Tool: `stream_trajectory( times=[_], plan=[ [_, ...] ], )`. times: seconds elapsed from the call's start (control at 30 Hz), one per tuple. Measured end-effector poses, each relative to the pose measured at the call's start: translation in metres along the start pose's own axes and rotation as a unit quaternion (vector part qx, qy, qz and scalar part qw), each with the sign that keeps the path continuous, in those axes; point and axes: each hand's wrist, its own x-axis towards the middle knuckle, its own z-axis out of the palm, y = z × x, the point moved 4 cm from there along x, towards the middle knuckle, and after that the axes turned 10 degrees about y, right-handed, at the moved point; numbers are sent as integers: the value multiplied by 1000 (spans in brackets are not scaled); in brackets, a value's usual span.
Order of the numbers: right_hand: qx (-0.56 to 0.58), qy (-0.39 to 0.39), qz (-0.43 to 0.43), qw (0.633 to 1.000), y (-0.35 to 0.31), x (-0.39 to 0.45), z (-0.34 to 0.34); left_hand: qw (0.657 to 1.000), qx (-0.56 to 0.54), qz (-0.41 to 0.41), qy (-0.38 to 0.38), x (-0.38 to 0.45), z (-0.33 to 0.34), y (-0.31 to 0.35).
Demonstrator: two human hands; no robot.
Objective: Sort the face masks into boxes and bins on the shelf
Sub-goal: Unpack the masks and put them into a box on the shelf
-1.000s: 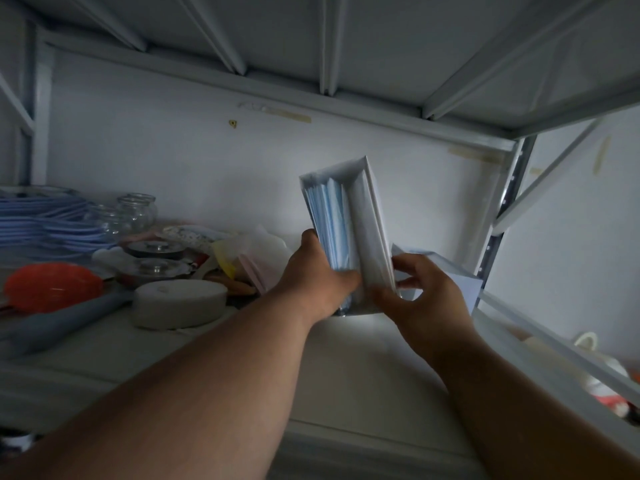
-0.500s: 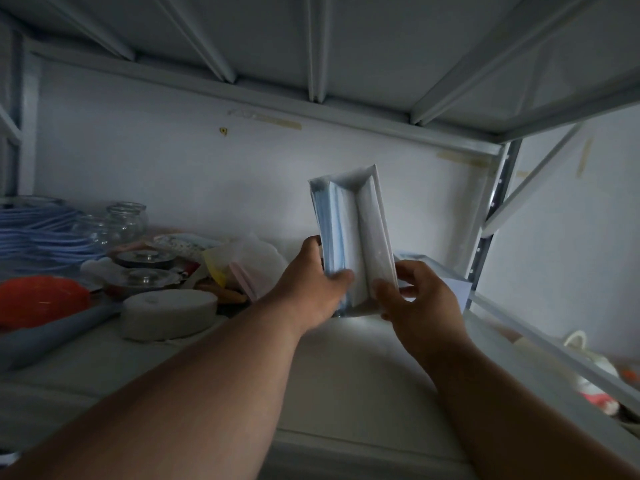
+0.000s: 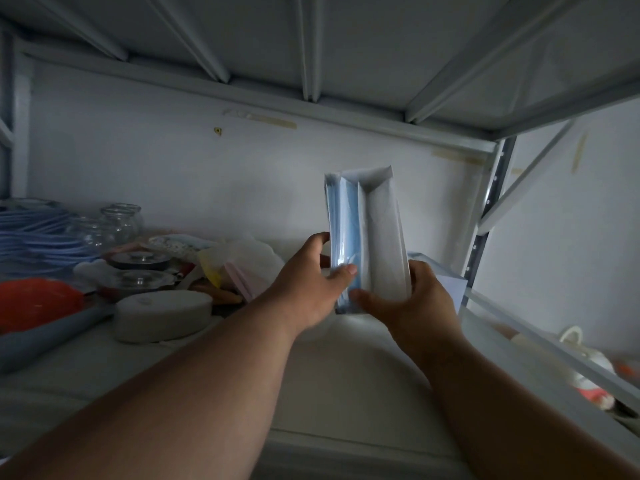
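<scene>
A white open-topped box (image 3: 382, 237) stands on end above the shelf (image 3: 332, 368), held between both hands. A stack of blue face masks (image 3: 346, 220) fills its left side, and the right side looks hollow. My left hand (image 3: 308, 289) grips the mask side, with the thumb across the front of the stack. My right hand (image 3: 415, 299) holds the box's lower right end, its thumb under the bottom edge. Another white box (image 3: 446, 282) lies behind my right hand, mostly hidden.
Left of the hands sit a white foam disc (image 3: 162, 317), glass jars (image 3: 117, 220) with lids, an orange bowl (image 3: 34, 303), stacked blue plates (image 3: 31, 233) and a plastic bag (image 3: 242, 265). A shelf post (image 3: 485, 230) and diagonal braces stand right. The upper shelf hangs low overhead.
The box has shifted slightly right and turned more upright. My left thumb has slid across the blue stack, and my right hand has moved down to the box's bottom corner.
</scene>
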Motion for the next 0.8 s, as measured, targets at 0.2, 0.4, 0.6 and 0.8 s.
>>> stream_trajectory(
  times=[0.2,0.4,0.6,0.8],
  plan=[
    [-22,26,-11,999,2,4,1,999,26,30,22,-1,-2,2],
    [0,18,-13,1000,-2,2,4,997,34,57,41,-2,-4,4],
    [1,6,-3,1000,-3,0,3,993,79,74,40,-6,-4,6],
    [8,-2,2,1000,-10,-3,3,985,137,90,47,-12,-6,15]
  ],
)
